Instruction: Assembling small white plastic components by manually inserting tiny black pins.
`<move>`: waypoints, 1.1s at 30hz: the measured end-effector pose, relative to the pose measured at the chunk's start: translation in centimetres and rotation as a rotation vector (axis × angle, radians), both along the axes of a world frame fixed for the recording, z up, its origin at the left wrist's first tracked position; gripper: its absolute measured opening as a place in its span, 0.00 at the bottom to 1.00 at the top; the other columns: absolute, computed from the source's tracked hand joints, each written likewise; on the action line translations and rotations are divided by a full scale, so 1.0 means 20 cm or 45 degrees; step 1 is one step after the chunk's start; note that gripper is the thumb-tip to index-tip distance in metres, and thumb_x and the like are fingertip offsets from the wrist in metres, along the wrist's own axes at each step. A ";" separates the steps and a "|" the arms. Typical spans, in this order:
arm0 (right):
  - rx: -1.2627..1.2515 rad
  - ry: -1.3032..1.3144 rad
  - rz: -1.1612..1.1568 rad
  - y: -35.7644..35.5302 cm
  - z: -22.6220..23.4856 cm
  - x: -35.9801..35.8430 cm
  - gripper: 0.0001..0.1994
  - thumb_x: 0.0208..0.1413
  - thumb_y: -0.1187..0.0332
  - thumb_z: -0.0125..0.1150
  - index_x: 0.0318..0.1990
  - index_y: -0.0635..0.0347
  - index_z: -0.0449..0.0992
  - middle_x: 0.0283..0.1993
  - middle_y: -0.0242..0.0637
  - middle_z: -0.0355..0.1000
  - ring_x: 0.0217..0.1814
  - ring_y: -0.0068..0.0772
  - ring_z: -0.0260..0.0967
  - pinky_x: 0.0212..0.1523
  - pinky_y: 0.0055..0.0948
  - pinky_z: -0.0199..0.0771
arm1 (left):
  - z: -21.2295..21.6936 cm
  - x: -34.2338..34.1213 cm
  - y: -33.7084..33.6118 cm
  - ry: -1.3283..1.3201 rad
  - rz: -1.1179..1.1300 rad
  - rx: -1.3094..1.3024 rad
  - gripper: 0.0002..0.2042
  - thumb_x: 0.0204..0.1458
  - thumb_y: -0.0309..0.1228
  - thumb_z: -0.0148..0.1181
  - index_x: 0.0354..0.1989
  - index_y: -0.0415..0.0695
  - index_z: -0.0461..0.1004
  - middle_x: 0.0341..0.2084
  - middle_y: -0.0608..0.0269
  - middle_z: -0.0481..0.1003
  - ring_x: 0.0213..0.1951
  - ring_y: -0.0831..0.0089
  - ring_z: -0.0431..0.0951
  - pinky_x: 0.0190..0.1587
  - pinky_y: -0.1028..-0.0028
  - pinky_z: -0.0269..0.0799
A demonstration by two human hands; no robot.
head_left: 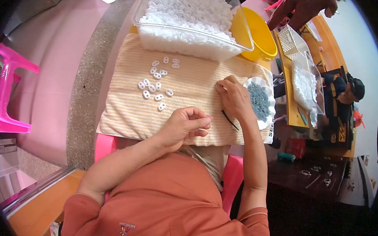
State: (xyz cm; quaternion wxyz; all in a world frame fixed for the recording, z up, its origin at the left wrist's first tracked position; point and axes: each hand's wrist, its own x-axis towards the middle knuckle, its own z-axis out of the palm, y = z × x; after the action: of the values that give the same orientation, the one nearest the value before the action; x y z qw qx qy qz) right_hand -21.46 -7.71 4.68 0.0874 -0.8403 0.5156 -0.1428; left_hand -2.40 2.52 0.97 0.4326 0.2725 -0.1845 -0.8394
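Observation:
My left hand (190,126) is curled above the towel's near edge, thumb against the index finger; anything held there is too small to make out. Farther right, my right hand (235,97) reaches over the towel with fingertips pinched together, and a tiny dark bit shows at them. Beside it stands a white scalloped dish (270,116) full of small grey-blue pieces (258,100). A thin black stick-like tool (230,119) lies under my right wrist. Left of my hands, several small white oval plastic pieces (158,86) with two holes each are scattered about.
A striped beige towel (124,109) covers the table. Behind it sits a clear tub (190,29) heaped with white pieces, next to a yellow basin (259,35). A pink stool (2,93) stands at the left. Another person (346,91) is near a second table with a clear tray (305,84).

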 end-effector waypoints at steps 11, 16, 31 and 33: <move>0.385 -0.559 -0.093 0.18 -0.02 0.05 0.05 0.54 0.74 0.63 0.34 0.65 0.75 0.26 0.29 0.72 0.28 0.16 0.66 0.29 0.19 0.67 | 0.00 -0.01 -0.01 0.026 0.133 0.053 0.06 0.58 0.30 0.57 0.39 0.42 0.71 0.37 0.63 0.76 0.35 0.78 0.76 0.38 0.77 0.77; 0.601 -1.020 -0.052 0.35 -0.04 0.10 0.02 0.54 0.77 0.62 0.33 0.64 0.75 0.30 0.27 0.70 0.32 0.15 0.66 0.31 0.16 0.67 | -0.01 -0.01 0.00 0.114 0.172 0.082 0.07 0.60 0.33 0.54 0.40 0.43 0.70 0.33 0.65 0.75 0.35 0.78 0.76 0.39 0.77 0.77; 0.859 -1.480 0.108 0.39 -0.07 0.00 0.07 0.49 0.82 0.64 0.37 0.66 0.80 0.38 0.37 0.72 0.40 0.24 0.70 0.41 0.21 0.70 | 0.03 0.01 0.00 0.060 -0.036 0.065 0.04 0.57 0.29 0.58 0.37 0.42 0.72 0.32 0.64 0.76 0.34 0.78 0.78 0.39 0.78 0.79; 0.899 -1.511 0.119 0.39 -0.08 -0.01 0.07 0.49 0.82 0.63 0.37 0.65 0.80 0.39 0.37 0.72 0.41 0.24 0.70 0.42 0.21 0.71 | 0.03 0.01 0.00 0.074 -0.047 0.074 0.04 0.57 0.28 0.58 0.38 0.42 0.72 0.32 0.64 0.76 0.34 0.77 0.78 0.38 0.78 0.79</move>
State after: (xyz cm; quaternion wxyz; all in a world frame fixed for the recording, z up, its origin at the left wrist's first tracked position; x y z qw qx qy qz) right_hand -21.66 0.08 3.18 0.6290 -0.5628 0.3593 -0.3981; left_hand -2.26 2.45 1.54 0.4140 0.2570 -0.1523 -0.8599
